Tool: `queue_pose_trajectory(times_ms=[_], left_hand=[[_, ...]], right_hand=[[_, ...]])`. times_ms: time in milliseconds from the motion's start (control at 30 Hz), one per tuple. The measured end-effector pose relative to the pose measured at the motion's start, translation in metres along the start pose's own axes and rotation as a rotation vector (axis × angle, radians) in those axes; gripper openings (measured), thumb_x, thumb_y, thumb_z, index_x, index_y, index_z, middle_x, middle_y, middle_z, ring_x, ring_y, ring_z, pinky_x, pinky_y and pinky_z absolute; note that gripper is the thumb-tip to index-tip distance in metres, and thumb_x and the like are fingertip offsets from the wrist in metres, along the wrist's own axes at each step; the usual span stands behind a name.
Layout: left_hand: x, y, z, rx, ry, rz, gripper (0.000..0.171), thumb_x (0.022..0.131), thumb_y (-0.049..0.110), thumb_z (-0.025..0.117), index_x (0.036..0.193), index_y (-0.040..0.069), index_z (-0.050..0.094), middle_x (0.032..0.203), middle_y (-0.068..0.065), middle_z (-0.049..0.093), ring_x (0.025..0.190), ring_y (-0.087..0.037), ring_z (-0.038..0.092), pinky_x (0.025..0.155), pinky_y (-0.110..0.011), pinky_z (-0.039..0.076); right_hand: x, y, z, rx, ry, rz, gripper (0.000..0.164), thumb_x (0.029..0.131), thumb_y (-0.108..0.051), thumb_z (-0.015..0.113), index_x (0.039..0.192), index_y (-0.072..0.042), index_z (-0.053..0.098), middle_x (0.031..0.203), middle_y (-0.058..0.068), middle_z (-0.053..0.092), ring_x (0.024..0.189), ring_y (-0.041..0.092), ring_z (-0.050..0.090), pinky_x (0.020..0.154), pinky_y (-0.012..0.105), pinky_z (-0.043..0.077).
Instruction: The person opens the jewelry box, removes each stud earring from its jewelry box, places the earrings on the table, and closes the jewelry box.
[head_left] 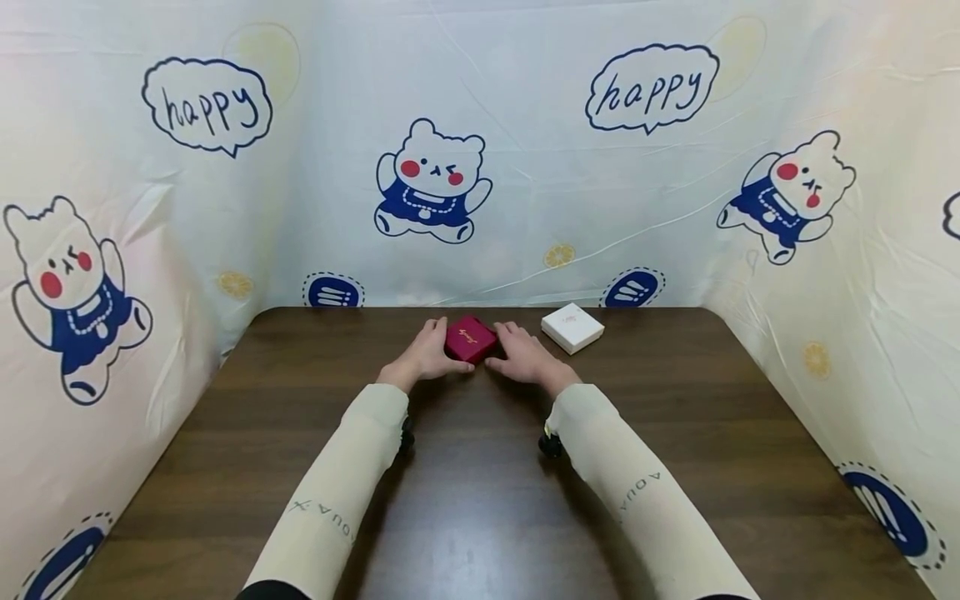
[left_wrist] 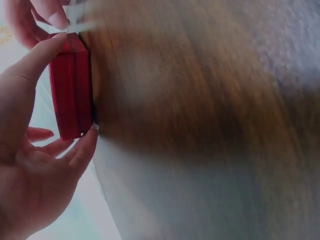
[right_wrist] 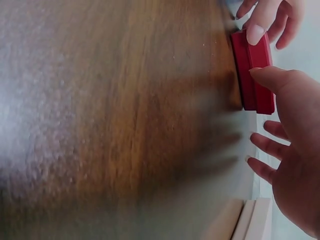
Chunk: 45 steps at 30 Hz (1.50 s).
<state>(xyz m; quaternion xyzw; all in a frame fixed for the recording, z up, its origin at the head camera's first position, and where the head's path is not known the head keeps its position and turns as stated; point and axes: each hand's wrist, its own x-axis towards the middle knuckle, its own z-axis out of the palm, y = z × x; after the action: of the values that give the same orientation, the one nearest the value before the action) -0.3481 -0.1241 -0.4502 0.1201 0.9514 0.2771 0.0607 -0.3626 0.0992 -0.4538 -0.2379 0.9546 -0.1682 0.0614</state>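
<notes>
A small red gift box (head_left: 470, 340) with gold script on its lid rests on the brown table near the back edge, its lid seam showing in both wrist views. My left hand (head_left: 429, 354) holds it from the left, the thumb along the near face and the fingers at the left side. On the other side, my right hand (head_left: 527, 357) has its thumb (right_wrist: 267, 76) touching the near face. The other right fingers (right_wrist: 270, 146) are spread and stand apart from the box in the right wrist view.
A white square box (head_left: 572, 327) lies to the right of my right hand, near the back edge. The wooden table (head_left: 465, 500) meets a printed curtain (head_left: 525, 192) at the back and on both sides.
</notes>
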Motion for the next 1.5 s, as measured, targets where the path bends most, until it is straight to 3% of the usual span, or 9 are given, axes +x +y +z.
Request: queue_pose_trajectory(times_ms=[167,367,633,1500], left_hand=[[0.002,0.001,0.005,0.019,0.006,0.007,0.112,0.082,0.042,0.085,0.159,-0.005,0.018,0.152,-0.025,0.036,0.133,-0.038,0.042,0.108,-0.052,0.044],[0.003,0.003,0.008,-0.002,-0.003,0.038,0.106,0.083,0.037,0.084,0.157,-0.006,0.023,0.143,-0.024,0.042,0.128,-0.037,0.046,0.105,-0.05,0.047],[0.001,0.004,0.006,-0.019,-0.002,0.066,0.087,0.082,0.028,0.085,0.148,-0.005,0.039,0.136,-0.021,0.048,0.119,-0.034,0.05,0.1,-0.048,0.05],[-0.015,0.01,0.0,-0.005,-0.054,0.146,0.099,0.084,0.029,0.084,0.157,-0.006,0.027,0.152,-0.022,0.039,0.13,-0.036,0.046,0.106,-0.05,0.047]], right_hand=[[0.002,-0.002,0.003,0.014,0.006,0.01,0.077,0.1,-0.038,0.065,0.158,-0.001,0.031,0.155,0.018,0.041,0.142,0.033,0.04,0.115,0.056,0.035],[0.002,-0.004,0.006,0.092,0.018,-0.034,0.07,0.1,-0.033,0.066,0.155,-0.002,0.036,0.146,0.016,0.048,0.131,0.027,0.049,0.112,0.046,0.042],[0.0,-0.002,0.008,0.12,0.044,-0.077,0.061,0.099,-0.028,0.068,0.149,-0.001,0.045,0.137,0.016,0.053,0.125,0.027,0.053,0.109,0.042,0.044],[-0.027,-0.003,-0.007,0.053,0.039,-0.137,0.063,0.099,-0.029,0.069,0.148,0.003,0.046,0.134,0.015,0.054,0.12,0.025,0.055,0.105,0.04,0.047]])
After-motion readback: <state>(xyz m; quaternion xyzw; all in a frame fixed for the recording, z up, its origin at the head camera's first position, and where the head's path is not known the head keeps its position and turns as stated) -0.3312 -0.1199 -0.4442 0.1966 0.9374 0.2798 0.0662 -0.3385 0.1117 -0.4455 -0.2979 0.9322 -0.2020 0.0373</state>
